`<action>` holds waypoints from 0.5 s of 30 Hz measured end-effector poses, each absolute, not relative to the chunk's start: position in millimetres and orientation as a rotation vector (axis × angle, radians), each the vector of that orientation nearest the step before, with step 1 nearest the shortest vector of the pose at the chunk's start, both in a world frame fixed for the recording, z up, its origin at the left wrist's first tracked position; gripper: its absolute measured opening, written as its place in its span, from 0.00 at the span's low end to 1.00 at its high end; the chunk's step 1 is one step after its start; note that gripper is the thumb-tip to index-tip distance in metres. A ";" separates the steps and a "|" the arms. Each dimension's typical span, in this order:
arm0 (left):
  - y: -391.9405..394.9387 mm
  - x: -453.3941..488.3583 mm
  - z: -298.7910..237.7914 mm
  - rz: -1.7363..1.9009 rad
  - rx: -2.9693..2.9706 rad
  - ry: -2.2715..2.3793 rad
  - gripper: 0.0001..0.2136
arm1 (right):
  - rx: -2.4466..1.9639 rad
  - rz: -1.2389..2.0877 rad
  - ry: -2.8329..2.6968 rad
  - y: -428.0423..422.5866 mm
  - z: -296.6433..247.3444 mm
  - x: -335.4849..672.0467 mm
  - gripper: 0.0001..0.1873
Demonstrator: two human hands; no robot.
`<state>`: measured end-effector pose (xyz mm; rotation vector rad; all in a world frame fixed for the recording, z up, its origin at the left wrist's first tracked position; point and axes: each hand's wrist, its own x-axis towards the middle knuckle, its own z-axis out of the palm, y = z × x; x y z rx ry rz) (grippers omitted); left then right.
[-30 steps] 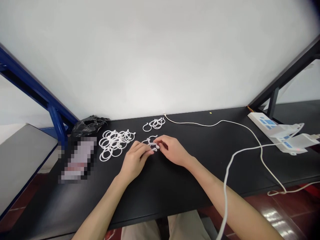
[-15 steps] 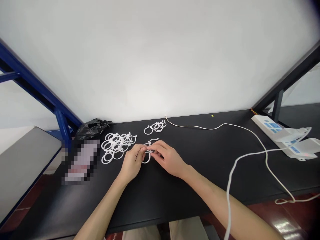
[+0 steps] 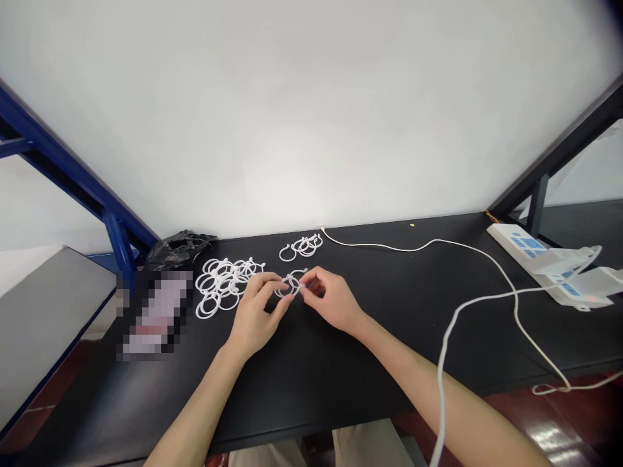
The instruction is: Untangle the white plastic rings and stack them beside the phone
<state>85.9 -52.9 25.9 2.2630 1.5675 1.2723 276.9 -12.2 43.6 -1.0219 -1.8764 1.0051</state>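
Observation:
Small white rings, open loops with knobbed ends that look like curtain rings, lie on the black table (image 3: 370, 376). In front of me my right hand (image 3: 333, 299) pinches a white ring (image 3: 288, 295) between thumb and fingertips. My left hand (image 3: 256, 311) is on the other side of it, thumb and fingers spread apart around the ring's left side. Whether its fingertips touch the ring is hard to tell. Other ring curves overlap just behind. To the left lies a heap of white rings (image 3: 220, 283). A smaller group of rings (image 3: 305, 246) lies farther back.
A black plastic bag (image 3: 178, 250) and a blurred-out flat object (image 3: 158, 311) lie at the left. A white cable (image 3: 450, 331) crosses the right side toward a white power strip (image 3: 520, 246). A pale wall (image 3: 311, 130) rises behind the table, with metal braces at both sides.
The left thumb and fingers have come apart from their closed grip. The ring has shifted slightly right and turned, staying in the right fingertips.

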 end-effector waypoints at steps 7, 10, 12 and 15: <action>-52.5 86.1 21.8 1.112 2.302 1.417 0.07 | -1.089 1.199 -1.787 -8.3 42.0 279.8 0.08; -53.6 84.3 20.2 1.044 2.303 1.454 0.08 | -1.034 1.262 -1.793 -8.6 38.9 279.8 0.09; -54.4 83.5 20.0 1.031 2.305 1.455 0.09 | -1.010 1.269 -1.822 -9.0 38.3 279.6 0.11; -54.6 83.7 20.3 1.028 2.290 1.443 0.10 | -0.998 1.230 -1.900 -9.5 38.1 279.2 0.12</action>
